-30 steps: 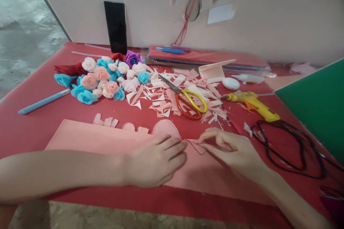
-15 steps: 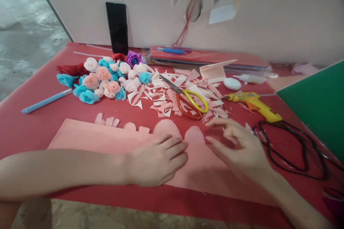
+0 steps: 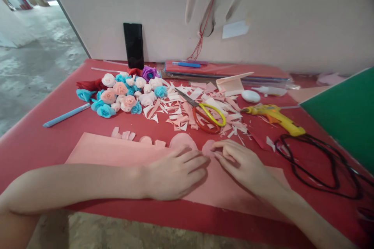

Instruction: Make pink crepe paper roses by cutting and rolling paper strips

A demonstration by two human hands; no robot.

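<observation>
A small pink petal is being touched at its right edge by the right hand, whose thumb and forefinger are being held nearly together; whether paper is being pinched cannot be told. Just left of those fingertips, a pink sheet is being covered by the left hand, its fingers being laid flat side by side. A larger petal is lying just beyond the left fingers, and paper bits are lying farther left. Beyond both hands' fingers, scissors are being borne by cut scraps. A yellow glue gun is lying beyond and right of the right fingers, while paper flowers are being massed beyond and left of the left fingers. Far beyond the fingers, a pale label is being displayed, too blurred to be read. Below it, red sheets are being held in clear plastic; the contents of a white bottle, right of these fingers' reach, cannot be told.
</observation>
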